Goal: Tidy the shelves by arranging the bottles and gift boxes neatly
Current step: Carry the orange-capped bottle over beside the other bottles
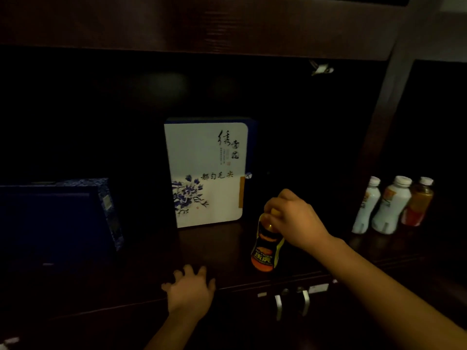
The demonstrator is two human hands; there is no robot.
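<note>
My right hand grips the cap end of an orange and black drink bottle that stands on the dark wooden shelf. Just behind and left of it a white gift box with blue flowers and black calligraphy stands upright. A dark blue gift box stands at the left. My left hand rests flat with spread fingers on the shelf's front edge, holding nothing. In the neighbouring compartment to the right stand two white bottles and an amber bottle.
A dark upright post divides the two compartments. Under the shelf edge, two white cabinet handles stick out. A small metal fitting hangs under the upper board. The scene is dim and the back of the shelf is black.
</note>
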